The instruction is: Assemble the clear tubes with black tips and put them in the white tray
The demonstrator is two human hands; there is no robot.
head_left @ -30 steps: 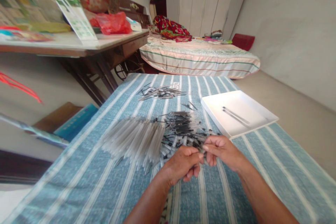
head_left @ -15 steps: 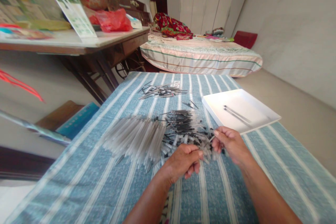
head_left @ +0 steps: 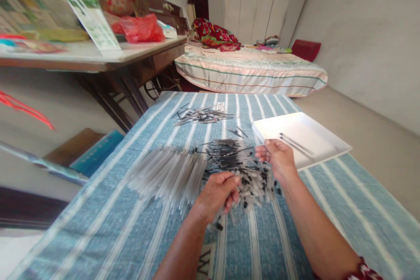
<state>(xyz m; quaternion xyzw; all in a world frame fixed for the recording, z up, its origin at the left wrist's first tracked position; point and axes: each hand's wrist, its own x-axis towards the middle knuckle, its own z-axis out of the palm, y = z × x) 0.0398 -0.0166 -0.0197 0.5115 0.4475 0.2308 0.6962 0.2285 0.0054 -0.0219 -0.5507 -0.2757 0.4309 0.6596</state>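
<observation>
Head view, and slender dark plastic rods (head_left: 226, 154) lay crosswise, just beyond the left hand (head_left: 218, 194) and left of the right hand (head_left: 280, 157), both with fingers curled in, whatever they held impossible for me to tell.

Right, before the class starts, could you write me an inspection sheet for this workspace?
Surface: blue-and-white striped cloth, lightly creased.
Job's things: clear tubes, thin dark rods, small caps and sleeves; white tray holding two pen-like sticks.
Clutter: mixed sticks at the far end.
Hands: left hand by the caps, right hand by the tray; grip contents unclear.
Cables: nothing seen; red cord at the left.
Surroundings: side desk with bags, bed, pale cupboard.
</observation>
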